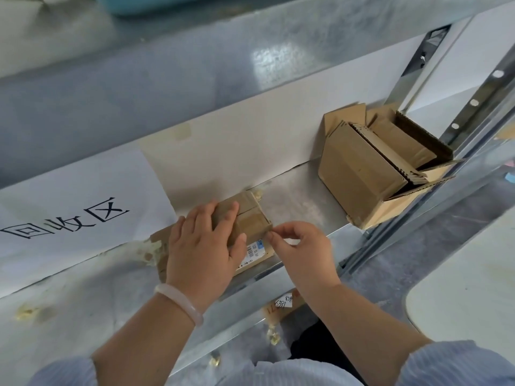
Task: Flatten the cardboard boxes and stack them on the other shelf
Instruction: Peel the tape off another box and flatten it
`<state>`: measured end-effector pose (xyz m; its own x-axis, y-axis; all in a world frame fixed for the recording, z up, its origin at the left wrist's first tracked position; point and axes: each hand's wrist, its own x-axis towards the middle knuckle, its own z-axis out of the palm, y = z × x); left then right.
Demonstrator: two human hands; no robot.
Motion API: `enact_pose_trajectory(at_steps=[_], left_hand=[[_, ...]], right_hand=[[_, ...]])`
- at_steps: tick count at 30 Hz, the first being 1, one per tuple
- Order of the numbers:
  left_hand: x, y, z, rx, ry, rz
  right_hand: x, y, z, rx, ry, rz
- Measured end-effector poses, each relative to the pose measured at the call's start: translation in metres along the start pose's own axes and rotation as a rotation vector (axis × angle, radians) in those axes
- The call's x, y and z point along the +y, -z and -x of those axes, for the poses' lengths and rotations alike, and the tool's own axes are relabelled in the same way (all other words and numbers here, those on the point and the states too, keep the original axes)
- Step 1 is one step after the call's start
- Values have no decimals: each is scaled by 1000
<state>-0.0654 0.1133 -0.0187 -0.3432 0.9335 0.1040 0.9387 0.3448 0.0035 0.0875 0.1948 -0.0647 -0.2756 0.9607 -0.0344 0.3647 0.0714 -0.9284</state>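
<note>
Flattening step: left hand (203, 246) lay spread, pressing the small cardboard box (252, 221), right hand (303, 254) pinched its corner; next likely needs the seam pulled open.

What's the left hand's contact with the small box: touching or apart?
Touching. The head view shows the left hand lying flat on the small box, its fingers spread across the top with no gap.

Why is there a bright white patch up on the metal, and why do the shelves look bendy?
Head view: the patch is glare, light bouncing off the shiny upper shelf; the wide lens curves straight edges; the top left corner is blurry, while the small box looks sharp.
</note>
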Motion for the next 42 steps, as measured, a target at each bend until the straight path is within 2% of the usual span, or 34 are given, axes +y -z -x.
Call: enact_pose_trajectory(at_steps=[9, 12, 17, 21, 24, 28, 33, 42], left_hand=[[-1, -2, 1, 1, 14, 28], [-1, -3, 2, 3, 22, 60], [-4, -3, 3, 14, 20, 90], [-8, -1, 3, 13, 13, 125], [-13, 0, 4, 9, 1, 151], [-21, 1, 9, 3, -29, 195], [-20, 3, 10, 7, -26, 230], [-20, 3, 9, 18, -26, 257]], right_hand=[[-13, 12, -15, -219, -65, 110], [-23, 21, -19, -281, -144, 14], [-41, 23, -27, -234, -72, 40], [-43, 12, -31, -199, -89, -82], [-38, 9, -34, -249, -125, -137], [-35, 20, -47, -399, -372, -508], [-34, 6, -56, -480, -255, -88], [-39, 0, -69, -412, -243, -144]])
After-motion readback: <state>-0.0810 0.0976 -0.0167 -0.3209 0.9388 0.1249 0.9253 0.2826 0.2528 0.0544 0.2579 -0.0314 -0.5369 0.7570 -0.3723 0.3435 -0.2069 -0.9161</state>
